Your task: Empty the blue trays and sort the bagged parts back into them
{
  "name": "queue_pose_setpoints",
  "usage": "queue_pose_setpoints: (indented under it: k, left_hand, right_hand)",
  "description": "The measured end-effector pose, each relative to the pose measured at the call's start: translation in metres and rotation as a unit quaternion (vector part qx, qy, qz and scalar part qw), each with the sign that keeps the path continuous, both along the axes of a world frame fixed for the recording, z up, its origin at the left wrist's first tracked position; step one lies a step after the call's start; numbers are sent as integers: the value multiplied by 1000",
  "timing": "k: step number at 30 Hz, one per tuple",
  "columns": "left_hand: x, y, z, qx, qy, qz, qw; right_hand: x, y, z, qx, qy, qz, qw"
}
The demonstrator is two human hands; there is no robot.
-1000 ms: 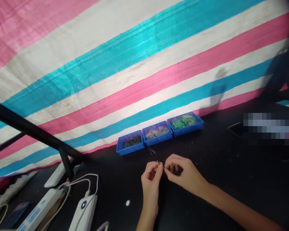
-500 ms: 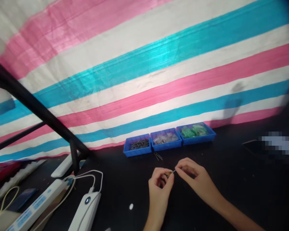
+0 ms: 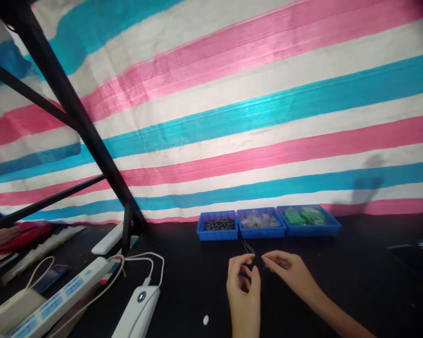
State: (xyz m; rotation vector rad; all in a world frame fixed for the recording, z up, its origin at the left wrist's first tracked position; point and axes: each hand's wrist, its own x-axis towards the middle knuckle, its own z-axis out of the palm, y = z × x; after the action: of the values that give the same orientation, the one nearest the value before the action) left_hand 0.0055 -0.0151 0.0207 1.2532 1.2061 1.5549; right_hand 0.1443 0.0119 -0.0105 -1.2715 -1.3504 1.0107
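My left hand (image 3: 244,293) is held over the black table with thumb and forefinger apart and the other fingers curled; nothing shows between them. Just to its right, my right hand (image 3: 292,272) has its thumb and fingertips pinched together. Whatever sits in that pinch is too small and dark to make out. A few loose thin metal pins (image 3: 247,247), perhaps screws, lie just beyond my left fingertips. Behind them, a blue bin of dark screw-like pieces (image 3: 219,225) stands beside a bin of clear plastic pieces (image 3: 261,219) and a bin of green pieces (image 3: 305,216).
A white power bank (image 3: 137,312) with a cable and a white power strip (image 3: 61,300) lie at left. A black metal frame (image 3: 91,141) rises behind them. One small white oval (image 3: 206,320) lies near the front. A striped sheet (image 3: 232,117) hangs behind the table.
The thin metal piece seen between both hands no longer shows there. My left thumb and forefinger have parted, and the hands are slightly farther apart. The camera view has tilted up.
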Motion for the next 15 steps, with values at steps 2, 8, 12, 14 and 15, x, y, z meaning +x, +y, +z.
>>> queue_pose_setpoints:
  k: [2, 8, 12, 14, 15]
  left_hand:
    - [-6, 4, 0, 11, -6, 12, 1000]
    - [-31, 18, -4, -16, -12, 67, 998]
    - [-34, 21, -6, -40, -25, 62, 997]
    - [-33, 21, -7, -45, -29, 57, 997]
    - [-33, 22, -8, -46, -29, 56, 997]
  right_hand:
    - [-12, 15, 6, 11, 1, 27, 1000]
    - [-40, 61, 30, 41, 55, 45, 997]
    - [-41, 59, 23, 107, -87, 41, 990]
    - [-37, 52, 12, 143, -212, 30, 966]
    - [-34, 48, 7, 159, -274, 27, 948]
